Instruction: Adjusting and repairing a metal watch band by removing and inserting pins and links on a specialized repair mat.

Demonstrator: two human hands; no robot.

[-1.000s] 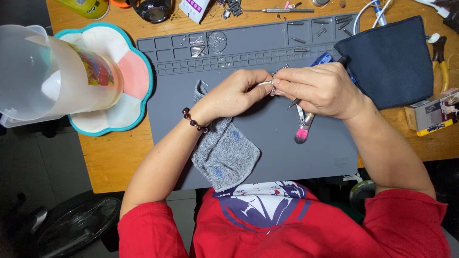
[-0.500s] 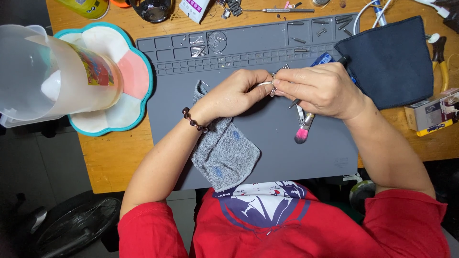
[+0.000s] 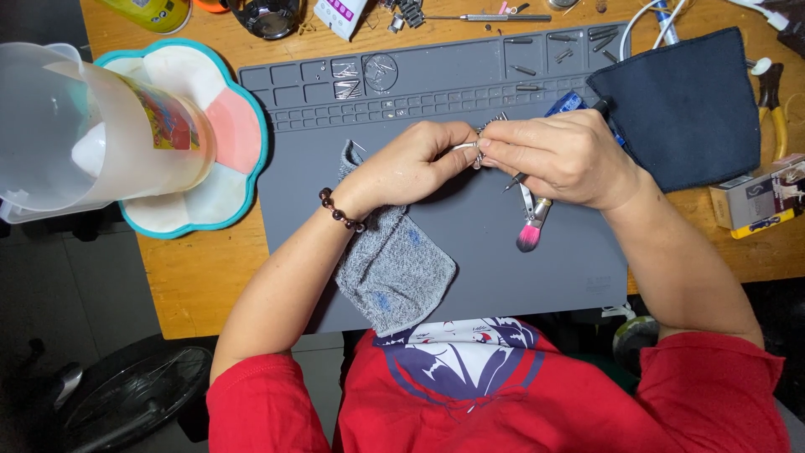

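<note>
A small box (image 3: 759,204), grey and black with a yellow lower band, lies at the right edge of the desk (image 3: 193,277). At the far edge, just beyond the grey mat's far-left part, lies a white packet (image 3: 342,14) with a purple patch. A colourful label (image 3: 165,117) in red, yellow and blue wraps the clear plastic jug (image 3: 84,126) near the left edge, and a yellow-green package (image 3: 149,12) shows at the far-left corner.
</note>
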